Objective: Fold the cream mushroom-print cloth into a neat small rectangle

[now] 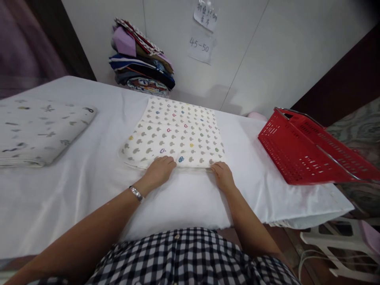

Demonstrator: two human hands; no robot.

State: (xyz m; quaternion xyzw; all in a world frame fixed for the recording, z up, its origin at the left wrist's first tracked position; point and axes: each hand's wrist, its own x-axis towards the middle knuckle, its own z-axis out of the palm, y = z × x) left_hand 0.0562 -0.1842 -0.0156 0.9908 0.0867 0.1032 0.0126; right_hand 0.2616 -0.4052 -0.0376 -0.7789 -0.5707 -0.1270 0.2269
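Note:
A white tablecloth (178,132) with a print of small grey and coloured mushrooms lies folded flat in front of me. Its near edge shows stacked layers. My left hand (161,169) is closed at that edge, left of its middle, fingers together on the cloth and a silver band on the wrist. At the near right corner my right hand (223,175) pinches the same edge between thumb and fingers. The undersides of both hands' fingers are partly hidden.
Another folded cloth (44,130), white with a leaf-like print, lies at the left on the white-covered table (101,190). A stack of folded fabrics (142,59) stands against the wall. At the right sits a red plastic basket (311,146), near a white stool (332,241) below.

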